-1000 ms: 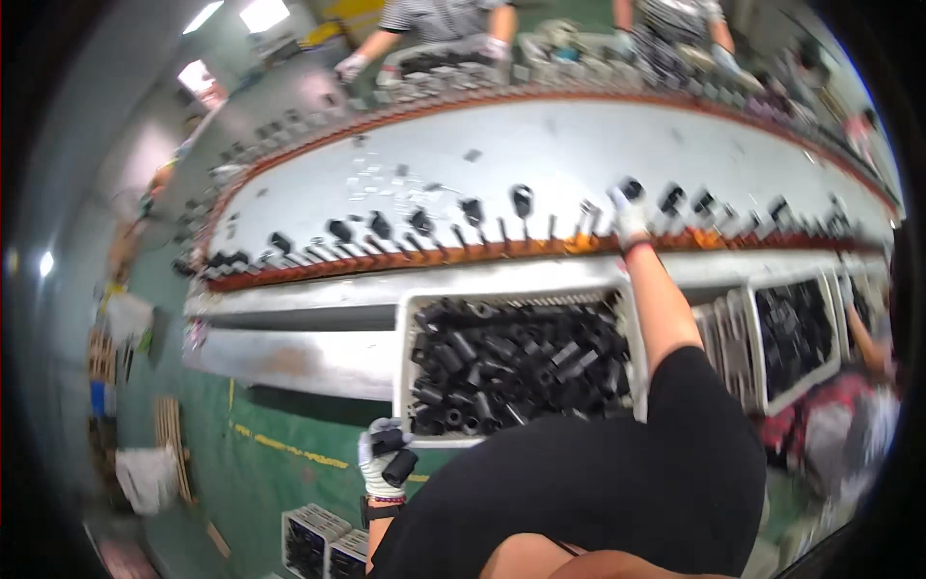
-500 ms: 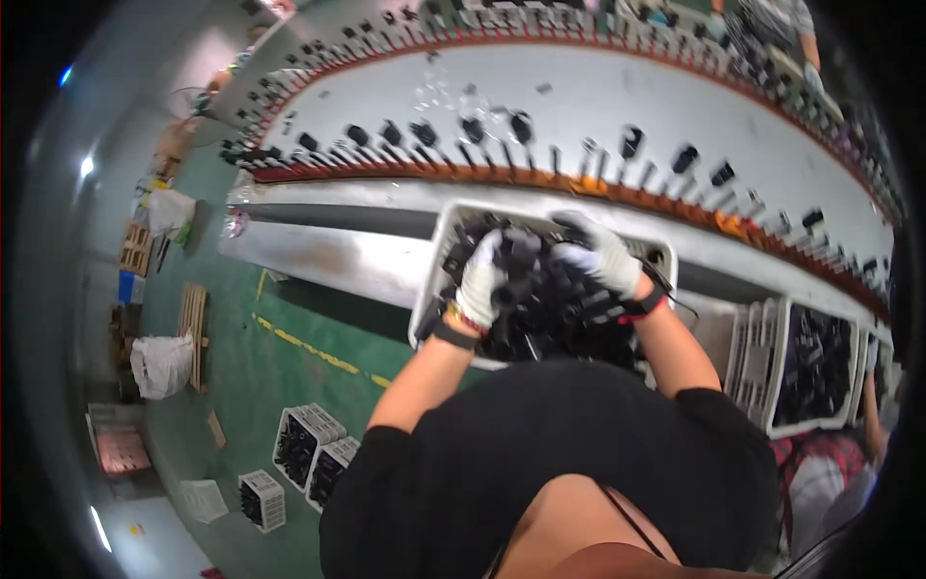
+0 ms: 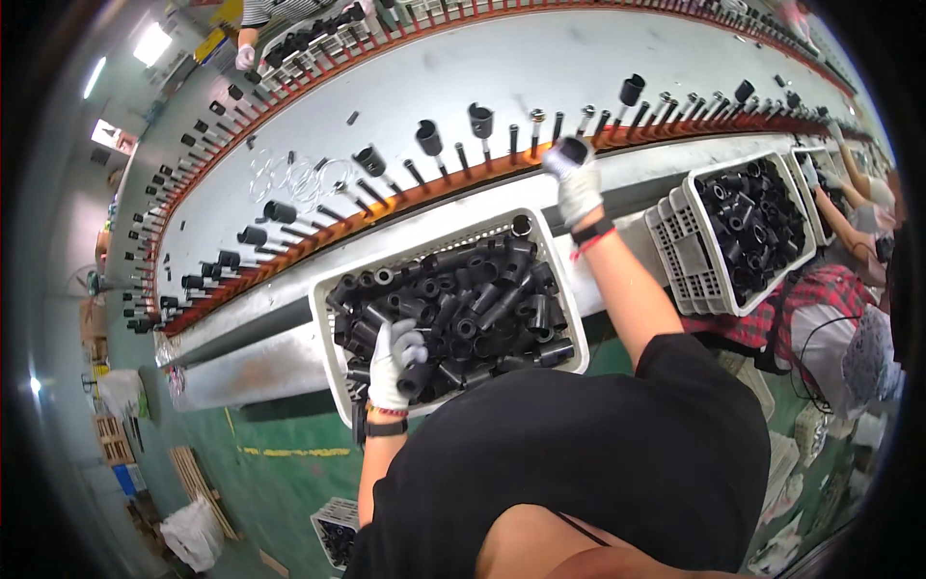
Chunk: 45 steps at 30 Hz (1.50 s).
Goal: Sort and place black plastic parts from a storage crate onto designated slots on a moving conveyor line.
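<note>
My left hand [image 3: 394, 362], in a white glove with grey fingertips, is at the near left of a white plastic crate [image 3: 338, 389]. Its fingers are curled round a black tube fitting [image 3: 415, 382] above the heap. Short black plastic tubes and pipe fittings [image 3: 468, 309] lie jumbled in this crate. My right hand [image 3: 577, 183], gloved the same way, reaches past the crate to the line's edge. It grips a black pipe fitting [image 3: 570, 150], open end up, beside the upright metal pins [image 3: 536, 130]. Whether that fitting touches a pin is hidden.
A curved grey table [image 3: 386, 82] carries an orange-red track of pins, some capped with black fittings [image 3: 427, 137]. Another filled crate [image 3: 675, 241] stands at right, near a person in a red checked garment [image 3: 810, 299]. Clear plastic rings [image 3: 304, 180] lie on the table.
The view has swung to the right. Both hands were together in the crate; my right hand has moved up to the pins with a fitting, while my left stays over the crate.
</note>
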Available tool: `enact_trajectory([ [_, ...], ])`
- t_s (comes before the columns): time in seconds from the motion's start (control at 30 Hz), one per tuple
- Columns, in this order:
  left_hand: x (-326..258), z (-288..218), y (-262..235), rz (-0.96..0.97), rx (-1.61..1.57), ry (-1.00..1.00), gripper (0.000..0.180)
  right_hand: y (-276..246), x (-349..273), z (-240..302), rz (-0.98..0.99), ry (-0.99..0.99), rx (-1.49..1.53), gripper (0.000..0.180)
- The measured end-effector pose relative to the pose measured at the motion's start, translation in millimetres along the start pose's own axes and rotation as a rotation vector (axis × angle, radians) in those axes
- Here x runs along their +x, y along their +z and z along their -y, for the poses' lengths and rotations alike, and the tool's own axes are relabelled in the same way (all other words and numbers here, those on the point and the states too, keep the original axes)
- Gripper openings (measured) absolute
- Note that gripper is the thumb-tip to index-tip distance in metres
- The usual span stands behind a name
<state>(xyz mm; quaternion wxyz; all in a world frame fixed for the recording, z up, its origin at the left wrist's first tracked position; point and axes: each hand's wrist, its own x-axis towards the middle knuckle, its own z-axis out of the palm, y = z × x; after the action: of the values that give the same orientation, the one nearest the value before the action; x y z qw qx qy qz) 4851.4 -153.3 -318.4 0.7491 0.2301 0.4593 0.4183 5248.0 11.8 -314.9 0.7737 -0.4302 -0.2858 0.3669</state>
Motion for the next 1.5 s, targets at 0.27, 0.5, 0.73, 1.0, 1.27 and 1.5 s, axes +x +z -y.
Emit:
enact_trajectory([
  [0.27,-21.5,12.1,-31.4,-0.22,0.013,0.009,0.054,-14.3,143.3,-24.7,-0.122,-0.091,-0.188,0.022],
  [0.5,-16.4,8.5,-11.0,-0.307,0.044,0.009,0.044,22.2,113.5,-77.7,0.032,-0.268,-0.601,0.044],
  [0.73,51.9,-20.6,28.7,0.055,-0.193,0.296,0.029,32.1,-25.7,-88.0,0.198,-0.219,-0.797,0.075],
  [1.0,63.0,-12.6,95.5,0.239,0.772,0.76,0.038,53.6,-176.7,-7.7,0.836,1.231,0.255,0.037],
  [1.27,33.1,8.4,-16.1,-0.315,1.8,0.146,0.08,-26.6,-2.6,-14.2,0.001,0.01,0.135,0.017],
  [1.5,-8.7,43.3,-44.5,-0.216,2.026,-0.105,0.06,-74.9,174.8,-20.8,-0.059,-0.11,-0.041,0.017],
])
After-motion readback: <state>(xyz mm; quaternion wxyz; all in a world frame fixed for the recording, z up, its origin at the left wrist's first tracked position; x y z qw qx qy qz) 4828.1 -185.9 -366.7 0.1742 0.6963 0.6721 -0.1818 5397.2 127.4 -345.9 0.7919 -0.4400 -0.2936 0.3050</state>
